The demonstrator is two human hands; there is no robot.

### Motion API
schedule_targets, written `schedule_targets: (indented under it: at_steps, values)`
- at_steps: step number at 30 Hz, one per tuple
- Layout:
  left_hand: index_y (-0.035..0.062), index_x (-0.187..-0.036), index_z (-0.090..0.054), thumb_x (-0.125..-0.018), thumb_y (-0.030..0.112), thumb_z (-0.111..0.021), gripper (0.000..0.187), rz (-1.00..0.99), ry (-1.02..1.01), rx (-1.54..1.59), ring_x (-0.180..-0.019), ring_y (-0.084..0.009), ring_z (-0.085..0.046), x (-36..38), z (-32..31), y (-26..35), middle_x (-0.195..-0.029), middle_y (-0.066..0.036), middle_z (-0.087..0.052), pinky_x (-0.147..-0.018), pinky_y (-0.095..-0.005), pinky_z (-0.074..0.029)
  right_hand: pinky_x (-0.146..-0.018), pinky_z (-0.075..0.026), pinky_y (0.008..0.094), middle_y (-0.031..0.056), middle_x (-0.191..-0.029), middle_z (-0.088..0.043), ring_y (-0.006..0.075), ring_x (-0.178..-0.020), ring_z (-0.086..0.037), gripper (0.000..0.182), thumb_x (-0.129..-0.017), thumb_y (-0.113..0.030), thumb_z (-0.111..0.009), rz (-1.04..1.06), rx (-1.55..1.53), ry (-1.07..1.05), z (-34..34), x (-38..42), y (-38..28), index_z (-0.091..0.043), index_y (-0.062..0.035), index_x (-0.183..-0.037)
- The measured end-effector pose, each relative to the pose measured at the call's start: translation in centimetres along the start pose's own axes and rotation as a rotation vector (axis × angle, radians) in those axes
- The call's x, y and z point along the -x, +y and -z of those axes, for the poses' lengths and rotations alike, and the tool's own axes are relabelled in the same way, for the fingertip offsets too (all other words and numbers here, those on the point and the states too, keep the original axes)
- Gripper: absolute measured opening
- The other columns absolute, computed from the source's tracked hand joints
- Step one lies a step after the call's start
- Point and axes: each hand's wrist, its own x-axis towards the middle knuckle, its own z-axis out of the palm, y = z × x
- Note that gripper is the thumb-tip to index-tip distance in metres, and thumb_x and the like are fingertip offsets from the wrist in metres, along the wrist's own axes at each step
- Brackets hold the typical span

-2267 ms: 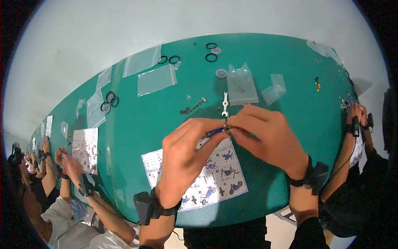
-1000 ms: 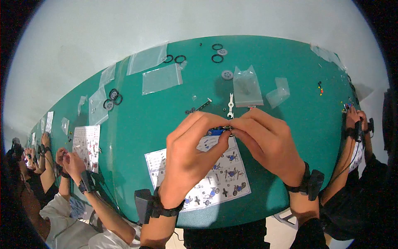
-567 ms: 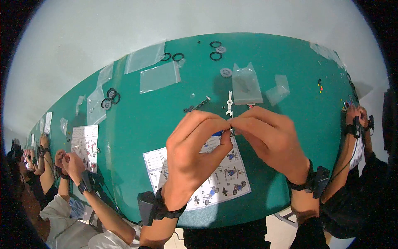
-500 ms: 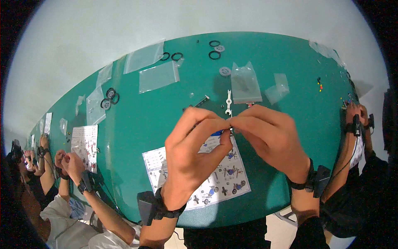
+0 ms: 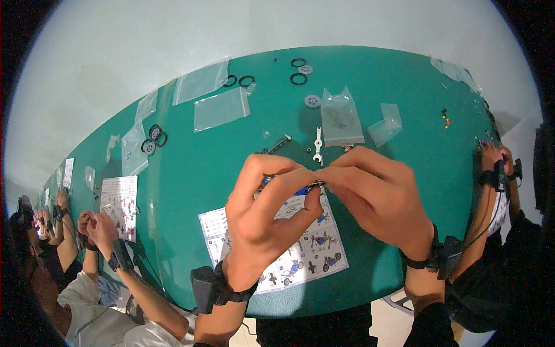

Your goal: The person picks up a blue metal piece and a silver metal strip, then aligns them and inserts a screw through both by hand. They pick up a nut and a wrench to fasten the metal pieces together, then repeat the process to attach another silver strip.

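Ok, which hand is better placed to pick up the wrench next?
Right, probably: the left hand holds the blue part, while the right hand pinches only at its end, near the wrench.

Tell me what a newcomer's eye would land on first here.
Probably the left hand and right hand, fingertips together mid-view at a small blue piece. Partly hidden beneath them lies a white printed sheet. Just beyond the fingers, a white wrench stands out against the green table.
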Motion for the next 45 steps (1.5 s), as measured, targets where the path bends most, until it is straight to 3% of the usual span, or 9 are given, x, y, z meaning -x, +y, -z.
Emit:
schedule_targets:
  at_steps: [11, 14, 17, 20, 29, 35, 45]
  values:
    - [0.0038, -0.098, -0.071, -0.064, -0.009, -0.083, 0.039, 0.011, -0.067, 0.030, -0.085, -0.0237, -0.066, -0.1, 0.6, -0.2, -0.099, -0.010, -0.061, -0.069, -0.0325, -0.055, -0.063, -0.055, 0.0386, 0.0107, -0.090, -0.063, 0.0297, -0.075, -0.067, 0.032, -0.077, 0.001, -0.074, 0.050, 0.086, 0.008, 0.0, 0.2, -0.2, -0.069, -0.0033, -0.109]
    - [0.0036, -0.100, -0.070, -0.063, -0.011, -0.084, 0.042, 0.044, 0.029, 0.085, -0.088, -0.0234, -0.066, 0.1, 0.1, -0.4, -0.100, -0.011, -0.061, -0.070, -0.0325, -0.055, -0.061, -0.055, 0.0327, 0.0115, -0.089, -0.067, 0.0257, -0.071, -0.069, 0.033, -0.076, 0.009, -0.074, 0.040, 0.071, 0.046, -0.1, -0.1, -0.6, -0.073, -0.0023, -0.106]
    - [0.0028, -0.101, -0.069, -0.062, -0.011, -0.084, 0.044, 0.075, 0.061, 0.145, -0.089, -0.0234, -0.066, 0.1, 0.1, -0.1, -0.102, -0.012, -0.062, -0.071, -0.0319, -0.055, -0.062, -0.057, 0.0303, 0.0118, -0.091, -0.069, 0.0221, -0.072, -0.070, 0.028, -0.081, 0.009, -0.073, -0.037, -0.107, 0.053, -0.1, 0.0, -0.2, -0.074, -0.0015, -0.106]
    - [0.0026, -0.101, -0.068, -0.062, -0.010, -0.084, 0.044, 0.091, 0.071, 0.209, -0.089, -0.0231, -0.066, 0.2, 0.0, -0.2, -0.102, -0.012, -0.065, -0.071, -0.0312, -0.056, -0.064, -0.057, 0.0325, 0.0105, -0.091, -0.069, 0.0240, -0.080, -0.071, 0.019, -0.084, 0.002, -0.073, -0.125, -0.225, 0.093, -0.6, 0.0, -0.4, -0.073, -0.0025, -0.103]
    - [0.0025, -0.103, -0.068, -0.064, -0.009, -0.083, 0.043, 0.086, 0.061, 0.254, -0.087, -0.0246, -0.070, 0.1, 0.4, -0.5, -0.099, -0.012, -0.070, -0.072, -0.0317, -0.056, -0.072, -0.057, 0.0334, 0.0112, -0.096, -0.071, 0.0248, -0.086, -0.071, 0.021, -0.086, 0.004, -0.072, -0.106, -0.412, 0.195, -2.3, -0.1, 0.0, -0.074, -0.0049, -0.104]
    - [0.0019, -0.103, -0.069, -0.064, -0.009, -0.083, 0.043, 0.081, 0.055, 0.287, -0.086, -0.0246, -0.070, 0.0, 0.3, -0.5, -0.096, -0.011, -0.071, -0.072, -0.0315, -0.056, -0.071, -0.056, 0.0343, 0.0111, -0.096, -0.071, 0.0260, -0.084, -0.070, 0.026, -0.084, 0.003, -0.073, -0.070, -0.218, 0.103, -0.7, -0.2, -0.4, -0.075, -0.0068, -0.108]
    - [0.0005, -0.098, -0.070, -0.065, -0.011, -0.082, 0.037, 0.047, -0.027, 0.255, -0.083, -0.0239, -0.069, -0.3, 0.7, -0.3, -0.095, -0.012, -0.071, -0.071, -0.0314, -0.055, -0.071, -0.056, 0.0315, 0.0117, -0.092, -0.073, 0.0227, -0.081, -0.072, 0.021, -0.084, 0.002, -0.075, -0.144, -0.290, -0.003, 0.3, -0.4, -0.2, -0.074, -0.0015, -0.104]
